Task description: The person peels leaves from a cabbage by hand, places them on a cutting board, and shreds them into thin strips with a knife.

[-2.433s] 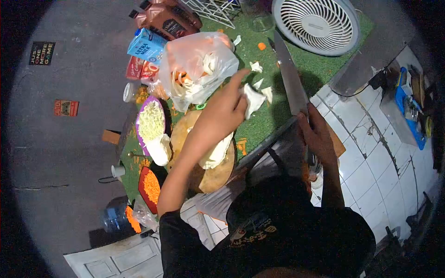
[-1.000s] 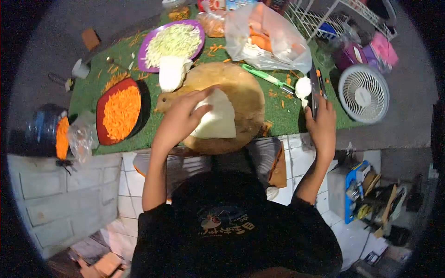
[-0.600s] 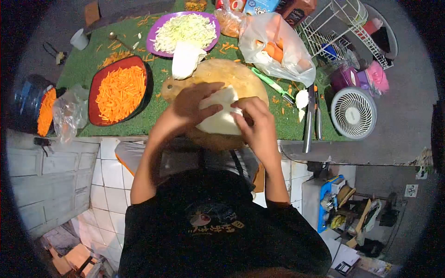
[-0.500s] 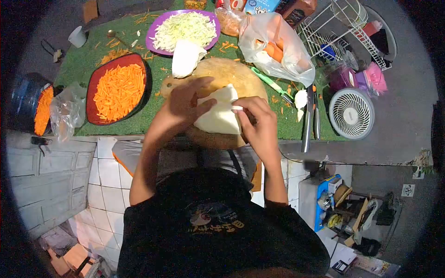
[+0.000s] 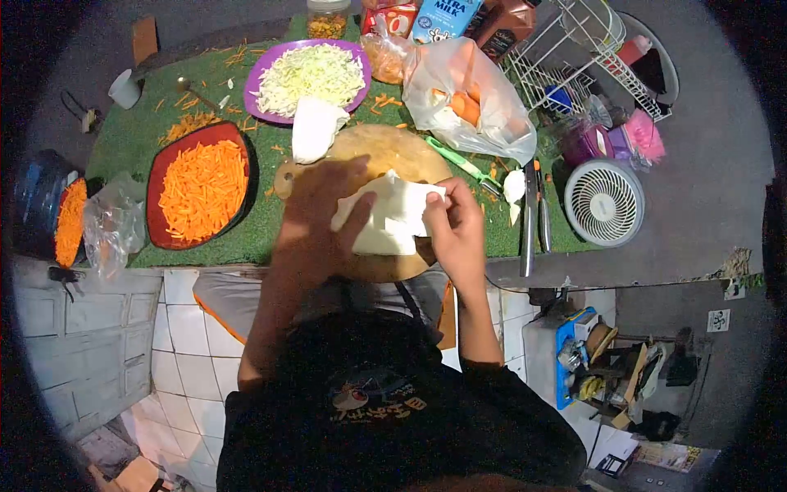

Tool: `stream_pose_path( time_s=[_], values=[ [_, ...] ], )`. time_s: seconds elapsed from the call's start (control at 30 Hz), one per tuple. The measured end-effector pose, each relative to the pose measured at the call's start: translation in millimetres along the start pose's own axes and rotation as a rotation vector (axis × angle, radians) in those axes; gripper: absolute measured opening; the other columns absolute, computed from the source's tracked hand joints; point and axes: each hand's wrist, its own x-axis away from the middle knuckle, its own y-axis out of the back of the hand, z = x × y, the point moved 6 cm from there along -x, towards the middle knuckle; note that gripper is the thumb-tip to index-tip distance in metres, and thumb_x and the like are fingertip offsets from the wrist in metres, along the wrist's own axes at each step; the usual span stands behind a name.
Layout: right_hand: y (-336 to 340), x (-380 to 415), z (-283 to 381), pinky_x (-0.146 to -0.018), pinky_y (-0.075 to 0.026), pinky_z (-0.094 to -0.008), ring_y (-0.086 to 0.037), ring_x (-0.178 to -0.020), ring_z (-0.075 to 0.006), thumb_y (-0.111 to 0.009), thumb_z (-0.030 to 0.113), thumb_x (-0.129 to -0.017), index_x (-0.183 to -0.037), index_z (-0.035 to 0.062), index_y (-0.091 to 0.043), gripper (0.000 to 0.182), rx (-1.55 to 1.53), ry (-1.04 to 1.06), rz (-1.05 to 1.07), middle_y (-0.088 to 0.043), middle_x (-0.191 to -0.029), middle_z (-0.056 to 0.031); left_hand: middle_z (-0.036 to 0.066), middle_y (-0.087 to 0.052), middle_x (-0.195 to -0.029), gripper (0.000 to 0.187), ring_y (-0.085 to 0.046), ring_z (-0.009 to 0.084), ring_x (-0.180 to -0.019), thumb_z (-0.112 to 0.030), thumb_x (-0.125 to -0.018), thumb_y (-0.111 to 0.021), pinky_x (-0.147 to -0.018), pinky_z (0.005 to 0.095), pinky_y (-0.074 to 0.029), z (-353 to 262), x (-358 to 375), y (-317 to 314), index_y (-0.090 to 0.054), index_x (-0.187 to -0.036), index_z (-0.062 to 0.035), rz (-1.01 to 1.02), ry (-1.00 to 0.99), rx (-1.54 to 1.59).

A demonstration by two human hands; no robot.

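A pale cabbage piece [image 5: 379, 215] is over the round wooden cutting board [image 5: 385, 146]. My left hand [image 5: 326, 203] holds its left side, thumb across the front and fingers partly in shadow. With thumb and fingers, my right hand [image 5: 456, 231] pinches a loose cabbage leaf [image 5: 428, 197] at the right edge. Another white cabbage chunk [image 5: 316, 131] rests at the board's far left edge, against a purple plate [image 5: 252, 97] of shredded cabbage [image 5: 316, 75].
Left of the board, a dark-red bowl [image 5: 157, 220] holds carrot sticks. To the right lie a green-handled peeler [image 5: 455, 158], a knife [image 5: 529, 221] and a small fan [image 5: 605, 203]. A plastic bag [image 5: 500, 123] of carrots and a wire rack [image 5: 545, 78] stand behind.
My right hand has pulled a leaf outward from the cabbage's right side; more of it shows. My left hand stays on the cabbage. The view has shifted slightly.
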Motion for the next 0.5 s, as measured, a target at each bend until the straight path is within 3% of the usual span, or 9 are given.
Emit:
stream_pose_path(
  time_s=[0.03,0.1,0.13,0.2,0.3,0.4,0.47,0.5],
  values=[
    [-2.2,-0.5,-5.4,-0.05,-0.031,-0.022,-0.04,-0.058,-0.0011,-0.06,0.011,-0.096,-0.091,0.0036,-0.057,0.01,-0.043,-0.011,0.037,-0.054,-0.066,0.0045,0.016,-0.061,-0.114,0.045,-0.059,0.0289,-0.108,-0.02,-0.091,-0.068,-0.093,0.0403,-0.048,-11.4,-5.0,6.0,-0.055,-0.131,-0.0051,0.003,-0.007,0.0],
    [-7.1,0.1,-3.2,-0.05,-0.029,-0.0215,-0.038,-0.057,-0.0002,-0.059,0.013,-0.097,-0.093,0.004,-0.057,0.01,-0.091,-0.022,0.075,-0.053,-0.067,0.0063,0.014,-0.062,-0.105,0.042,-0.061,0.0256,-0.098,-0.016,-0.088,-0.071,-0.089,0.0381,-0.049,-24.8,-13.0,6.7,-0.059,-0.128,-0.0064,0.209,0.229,0.426],
    [-13.0,1.7,5.9,-0.049,-0.028,-0.0212,-0.037,-0.057,0.0003,-0.058,0.014,-0.099,-0.095,0.0045,-0.057,0.01,-0.171,-0.028,0.114,-0.052,-0.067,0.0075,0.014,-0.062,-0.105,0.042,-0.061,0.0256,-0.098,-0.016,-0.088,-0.071,-0.089,0.0381,-0.049,-27.6,-15.1,7.1,-0.059,-0.128,-0.0064,0.212,0.226,0.422],
    [-18.5,1.8,12.3,-0.049,-0.027,-0.0208,-0.036,-0.057,0.0008,-0.057,0.015,-0.1,-0.098,0.005,-0.057,0.01,-0.258,-0.031,0.15,-0.05,-0.067,0.0088,0.011,-0.063,-0.094,0.035,-0.061,0.0196,-0.082,-0.013,-0.087,-0.071,-0.078,0.0339,-0.049,-23.3,-15.3,0.9,-0.063,-0.121,-0.0077,0.324,0.358,0.467],
    [-16.3,3.0,12.1,-0.05,-0.031,-0.0211,-0.038,-0.057,0.0002,-0.057,0.014,-0.101,-0.105,0.0046,-0.056,0.011,-0.195,-0.058,0.192,-0.05,-0.068,0.0084,0.007,-0.063,-0.086,0.029,-0.056,0.0146,-0.071,-0.013,-0.088,-0.07,-0.067,0.0298,-0.047,-16.0,-16.4,-5.3,-0.066,-0.116,-0.009,0.248,0.302,0.583],
    [-18.3,7.7,7.3,-0.056,-0.037,-0.0203,-0.043,-0.063,-0.0011,-0.058,0.012,-0.1,-0.112,0.0028,-0.056,0.015,-0.337,-0.195,0.221,-0.053,-0.075,0.0054,0.005,-0.063,-0.084,0.024,-0.055,0.0106,-0.068,-0.01,-0.089,-0.068,-0.063,0.0266,-0.046,-16.3,-15.7,-3.6,-0.068,-0.112,-0.0084,0.143,0.259,0.593],
    [-15.0,8.4,13.9,-0.063,-0.043,-0.0197,-0.049,-0.072,-0.002,-0.06,0.012,-0.098,-0.118,0.0016,-0.054,0.023,-0.242,-0.02,0.238,-0.055,-0.086,0.0025,0.004,-0.063,-0.084,0.024,-0.054,0.0091,-0.07,-0.009,-0.088,-0.068,-0.064,0.0255,-0.045,-10.7,-14.5,-0.1,-0.068,-0.112,-0.0082,0.162,0.348,0.648],
    [-10.9,11.4,13.6,-0.081,-0.048,-0.0259,-0.057,-0.09,-0.0122,-0.067,0.014,-0.093,-0.127,0.0051,-0.053,0.038,-0.122,-0.036,0.281,-0.059,-0.107,-0.0063,0.003,-0.063,-0.083,0.025,-0.054,0.0076,-0.071,-0.007,-0.088,-0.068,-0.065,0.0244,-0.045,-5.2,-12.3,3.2,-0.067,-0.113,-0.0079,0.169,0.441,0.703]
  ],
)
